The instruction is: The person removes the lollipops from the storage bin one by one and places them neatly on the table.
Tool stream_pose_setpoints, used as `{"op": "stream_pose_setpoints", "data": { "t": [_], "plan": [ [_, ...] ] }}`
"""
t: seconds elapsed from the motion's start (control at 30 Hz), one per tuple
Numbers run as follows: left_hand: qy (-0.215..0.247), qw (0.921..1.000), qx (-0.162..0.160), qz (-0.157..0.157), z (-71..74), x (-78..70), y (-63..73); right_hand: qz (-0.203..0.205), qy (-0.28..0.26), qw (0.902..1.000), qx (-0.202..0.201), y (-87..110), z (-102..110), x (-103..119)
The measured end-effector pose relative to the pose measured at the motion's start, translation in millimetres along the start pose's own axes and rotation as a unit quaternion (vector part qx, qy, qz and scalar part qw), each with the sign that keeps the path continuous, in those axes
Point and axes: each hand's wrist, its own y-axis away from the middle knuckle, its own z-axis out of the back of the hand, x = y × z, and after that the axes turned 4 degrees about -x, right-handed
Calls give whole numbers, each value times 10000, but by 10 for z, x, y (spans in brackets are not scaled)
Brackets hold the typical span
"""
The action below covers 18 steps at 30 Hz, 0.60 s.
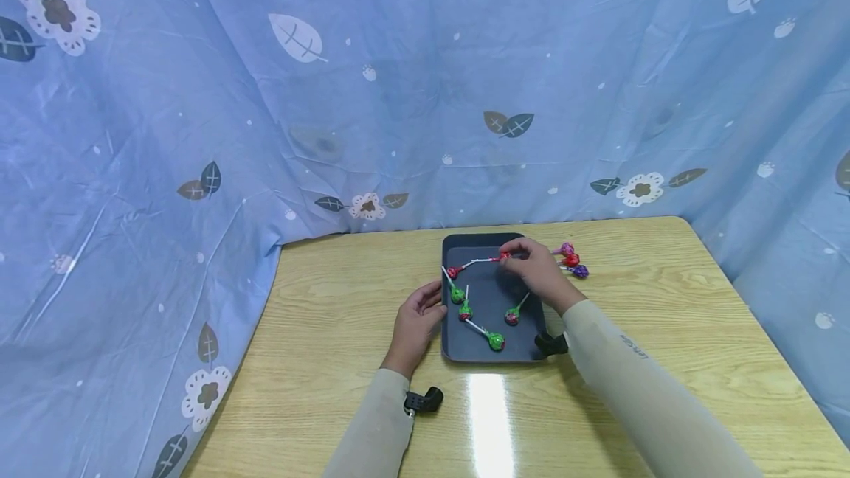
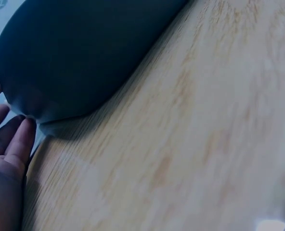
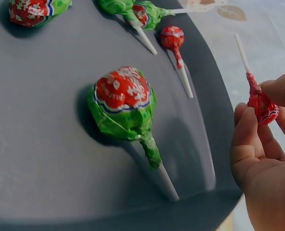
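Note:
A dark grey tray [image 1: 491,293] lies on the wooden table. My right hand [image 1: 539,271] is over its far right part, pinching a red-wrapped lollipop [image 3: 264,107] by the candy between thumb and fingers, its white stick pointing up in the right wrist view. My left hand [image 1: 418,319] rests at the tray's left wall, fingertips touching the outside. Inside the tray lie a red lollipop [image 1: 453,272] near the far left and several green ones, among them one at the near side [image 1: 496,341] and a big one in the right wrist view [image 3: 123,103].
Just right of the tray, on the table [image 1: 664,316], lie a pink lollipop [image 1: 567,248], a red one [image 1: 572,260] and a purple one [image 1: 581,271]. A blue patterned curtain [image 1: 412,94] hangs behind the table and along both sides.

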Motion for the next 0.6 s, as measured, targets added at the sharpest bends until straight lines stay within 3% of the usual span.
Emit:
{"op": "stream_pose_setpoints", "data": {
  "t": [0.6],
  "plan": [
    [37,10000,23,-61,-4,31,-7,116,-358,9985,-392,55,266,-25]
  ]
}}
